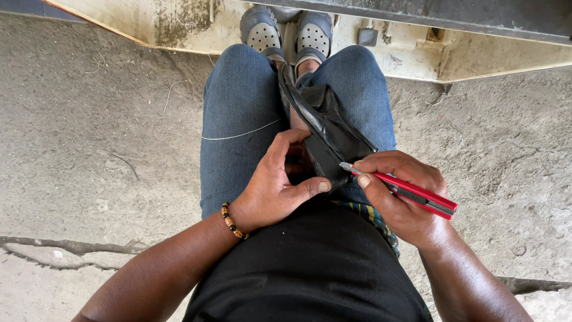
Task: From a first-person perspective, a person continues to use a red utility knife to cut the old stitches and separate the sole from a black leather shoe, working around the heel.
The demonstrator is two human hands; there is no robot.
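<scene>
Black shoe [325, 128] is lying between the knees, the left hand [275, 188] gripping its heel end to steady it. Right hand [400, 200] is clasping a red utility knife [411, 192], blade touching the shoe's edge

Bare concrete floor [101, 137] beside both knees [238, 89]

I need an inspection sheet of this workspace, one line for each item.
Surface: rough grey concrete floor, cracked near the person.
Job's things: black leather shoe held between the blue-jeaned knees; red utility knife, blade at the shoe's edge.
Clutter: thin white thread across the left thigh.
Grippers: left hand grips the shoe; right hand holds the knife.
Cables: nothing seen.
Surroundings: grey perforated clogs on a stained cream ledge.
</scene>
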